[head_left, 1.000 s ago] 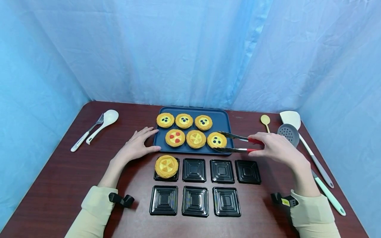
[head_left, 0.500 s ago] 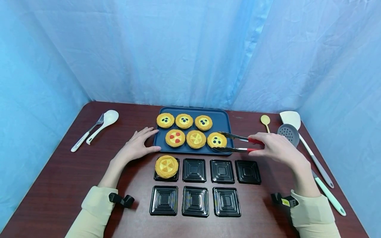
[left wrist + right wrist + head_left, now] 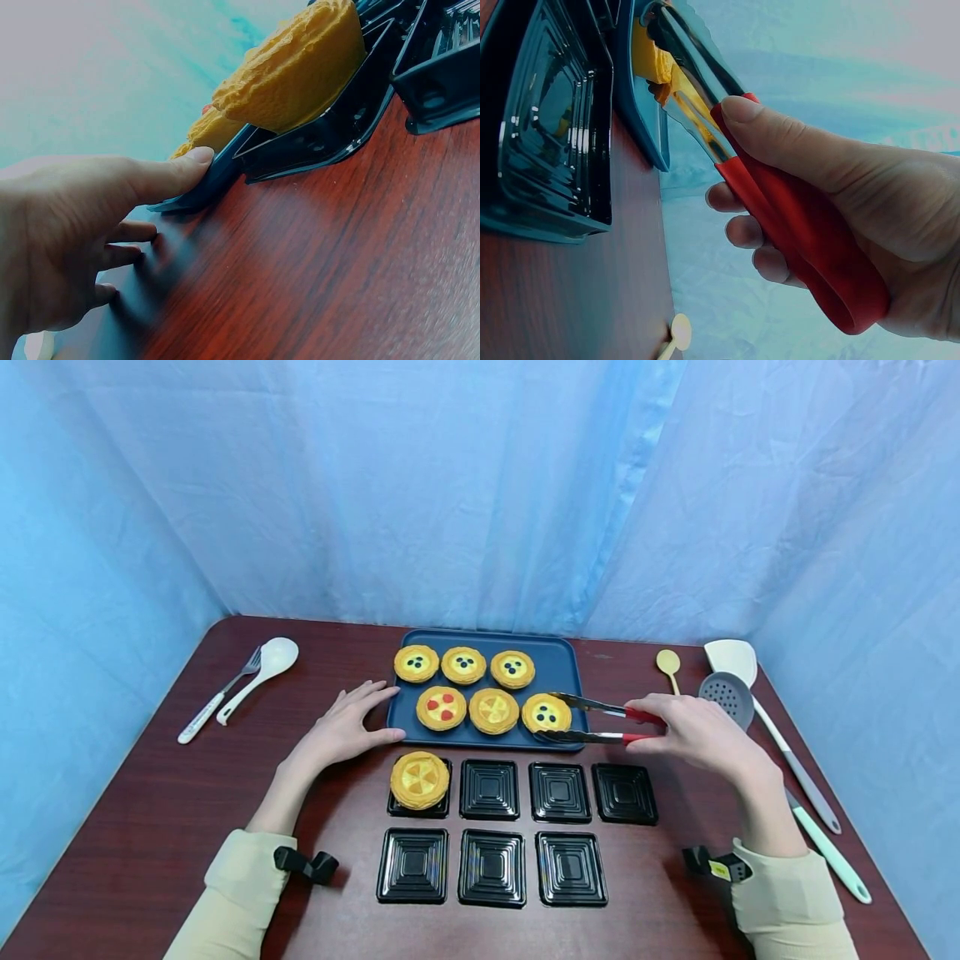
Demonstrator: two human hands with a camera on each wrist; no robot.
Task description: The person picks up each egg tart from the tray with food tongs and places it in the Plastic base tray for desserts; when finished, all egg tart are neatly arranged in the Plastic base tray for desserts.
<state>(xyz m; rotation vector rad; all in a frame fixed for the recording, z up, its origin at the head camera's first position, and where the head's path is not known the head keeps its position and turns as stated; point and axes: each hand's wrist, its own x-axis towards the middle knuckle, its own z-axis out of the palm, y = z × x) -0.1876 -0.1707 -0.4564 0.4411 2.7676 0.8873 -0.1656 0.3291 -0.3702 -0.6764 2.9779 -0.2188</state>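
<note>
My right hand (image 3: 697,731) holds a pair of red-handled tongs (image 3: 802,217), thumb on one handle and fingers on the other. The tongs' black tips stand on either side of a blueberry-topped tart (image 3: 545,713) at the near right of the dark blue tray (image 3: 551,656). Beside the tray's left edge, my left hand (image 3: 347,727) has its fingers spread, thumb and forefinger at the rim. On the tray also lie a red-topped tart (image 3: 441,708), a yellow wedge-topped tart (image 3: 493,711) and, behind them, several blueberry tarts (image 3: 464,665).
Square black plastic trays (image 3: 491,868) stand in two rows before the tray; a yellow tart (image 3: 420,780) fills the back left one. A fork (image 3: 217,700) and white ladle (image 3: 273,658) lie left. A yellow spoon (image 3: 669,662), skimmer (image 3: 727,693) and white turner (image 3: 731,658) lie right.
</note>
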